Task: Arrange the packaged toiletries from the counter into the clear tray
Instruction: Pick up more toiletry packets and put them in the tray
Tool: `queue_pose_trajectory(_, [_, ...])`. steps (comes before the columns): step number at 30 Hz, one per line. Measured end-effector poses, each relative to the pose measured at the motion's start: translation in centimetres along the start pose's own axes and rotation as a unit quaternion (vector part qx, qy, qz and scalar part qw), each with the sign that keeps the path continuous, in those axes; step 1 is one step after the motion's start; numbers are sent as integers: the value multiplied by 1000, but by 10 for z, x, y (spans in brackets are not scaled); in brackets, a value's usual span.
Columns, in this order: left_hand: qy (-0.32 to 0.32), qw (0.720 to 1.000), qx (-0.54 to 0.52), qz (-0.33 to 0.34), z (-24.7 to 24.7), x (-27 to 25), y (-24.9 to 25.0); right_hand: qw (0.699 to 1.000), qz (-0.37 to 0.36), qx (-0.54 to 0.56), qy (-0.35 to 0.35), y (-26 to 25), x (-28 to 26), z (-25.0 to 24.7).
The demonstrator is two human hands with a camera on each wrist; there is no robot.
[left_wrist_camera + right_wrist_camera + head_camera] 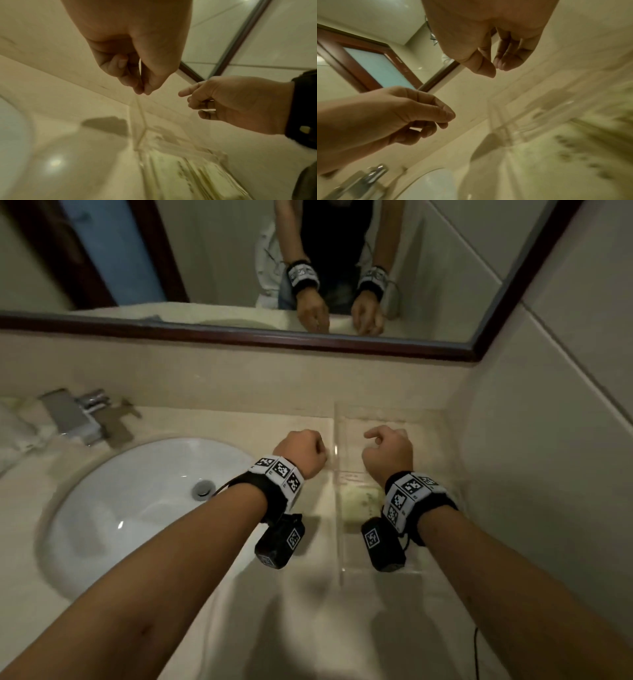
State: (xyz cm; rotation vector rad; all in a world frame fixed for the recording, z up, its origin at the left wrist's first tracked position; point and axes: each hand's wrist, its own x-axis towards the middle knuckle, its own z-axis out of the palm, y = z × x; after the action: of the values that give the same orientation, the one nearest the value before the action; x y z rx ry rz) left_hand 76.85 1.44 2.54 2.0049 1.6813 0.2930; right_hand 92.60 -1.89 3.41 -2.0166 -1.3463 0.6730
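Left hand (301,451) loosely curled, empty, above the counter (294,604) beside the clear tray (339,542), right hand (388,453) loosely curled, empty, over the tray, pale green packet (359,503) lying inside.

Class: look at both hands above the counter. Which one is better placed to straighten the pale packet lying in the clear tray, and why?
Probably the right hand: it hovers over the clear tray, empty, just beyond the pale packet. The left hand hangs outside the tray's left wall.

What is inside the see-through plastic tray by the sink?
Inside the clear plastic tray, pale yellowish-green packets lie flat on its floor. The right hand and its wrist camera hide part of the tray, so anything lying under them cannot be seen.
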Motion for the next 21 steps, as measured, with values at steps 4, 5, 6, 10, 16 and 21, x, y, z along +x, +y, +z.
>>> queue_pose_trajectory(4, [44, 997, -37, -52, -54, -18, -62, 997, -55, 14, -53, -70, -11, 55])
queue_pose_trajectory(5, [59, 995, -49, -64, -67, -24, -80, 995, -72, 15, -63, -88, -16, 71])
queue_pose_trajectory(6, [76, 992, -61, -75, -81, -30, -99, 993, -87, 18, -74, -106, -20, 87])
queue_pose_trajectory(10, [123, 981, -89, -120, -136, -59, -188, 985, -129, 34, -110, -181, -48, 160])
queue_pose_trajectory(16, [153, 967, -75, -191, -216, -102, -347, 971, -177, 56, -150, -290, -106, 288])
queue_pose_trajectory(21, [155, 953, -66, -253, -267, -133, -454, 963, -187, 64, -184, -357, -146, 383])
